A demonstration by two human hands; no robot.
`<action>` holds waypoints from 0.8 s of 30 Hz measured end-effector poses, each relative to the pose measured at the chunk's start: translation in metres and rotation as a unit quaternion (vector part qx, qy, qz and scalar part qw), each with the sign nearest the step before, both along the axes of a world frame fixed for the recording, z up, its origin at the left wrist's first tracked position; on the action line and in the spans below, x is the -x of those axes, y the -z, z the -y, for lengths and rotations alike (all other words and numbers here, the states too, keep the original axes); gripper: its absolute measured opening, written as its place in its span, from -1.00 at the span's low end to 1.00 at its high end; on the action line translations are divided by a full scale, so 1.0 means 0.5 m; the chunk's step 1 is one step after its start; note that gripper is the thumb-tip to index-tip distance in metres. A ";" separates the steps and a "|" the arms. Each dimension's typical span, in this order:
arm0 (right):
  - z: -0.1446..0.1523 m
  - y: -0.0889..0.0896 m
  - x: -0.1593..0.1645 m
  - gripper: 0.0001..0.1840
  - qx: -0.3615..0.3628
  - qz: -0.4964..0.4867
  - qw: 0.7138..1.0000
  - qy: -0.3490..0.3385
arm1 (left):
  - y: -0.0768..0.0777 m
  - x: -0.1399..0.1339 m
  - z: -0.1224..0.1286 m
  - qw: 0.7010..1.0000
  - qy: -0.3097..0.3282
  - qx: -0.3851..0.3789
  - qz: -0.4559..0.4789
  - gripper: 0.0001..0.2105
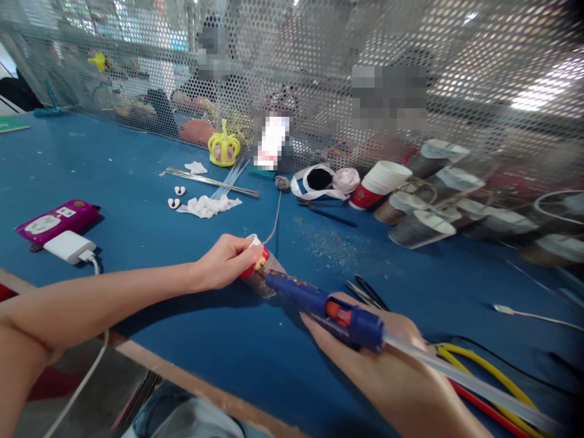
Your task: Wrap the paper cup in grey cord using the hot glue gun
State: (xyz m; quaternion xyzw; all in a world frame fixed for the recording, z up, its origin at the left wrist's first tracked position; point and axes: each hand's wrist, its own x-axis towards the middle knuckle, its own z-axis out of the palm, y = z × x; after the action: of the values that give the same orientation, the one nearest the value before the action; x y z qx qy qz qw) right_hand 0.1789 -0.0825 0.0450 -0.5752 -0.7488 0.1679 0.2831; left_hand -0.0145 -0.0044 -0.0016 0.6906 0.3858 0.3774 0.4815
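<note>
Over blue desk (82, 164), left hand (223, 261) pinches red-and-white cup (247, 274); right hand (374, 371) grips blue glue gun (310, 298), nozzle (270, 280) close to cup, contact not discernible. Clear glue stick (438, 359) projects from gun rear. Grey cord (277, 219) beyond cup, leading to small coil (281, 182). Farther: yellow crown (224, 148), stacked paper cups (385, 179).

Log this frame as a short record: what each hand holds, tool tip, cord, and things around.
Left hand: holds a red-and-white cup
Right hand: grips a blue glue gun, clear stick out its back
Tool tip: at the cup; contact unclear
Cord: runs from a small coil toward the cup
Farther back: yellow crown-shaped piece, stacked paper cups, crumpled tissue
</note>
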 end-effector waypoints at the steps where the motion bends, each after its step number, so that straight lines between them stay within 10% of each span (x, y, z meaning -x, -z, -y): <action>1: 0.001 0.001 -0.001 -0.76 0.003 0.006 1.000 -0.012 | 0.001 0.000 0.000 1.000 0.000 0.000 0.001 -0.66; 24: -0.005 -0.013 -0.003 -0.78 0.036 -0.004 0.999 0.011 | 0.002 0.000 0.000 1.000 0.015 -0.013 0.009 -0.65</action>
State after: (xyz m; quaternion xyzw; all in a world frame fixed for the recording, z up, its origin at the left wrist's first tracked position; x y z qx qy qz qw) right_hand 0.1801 -0.0799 0.0513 -0.5926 -0.7347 0.1942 0.2671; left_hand -0.0147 -0.0042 -0.0026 0.6987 0.3661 0.3814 0.4819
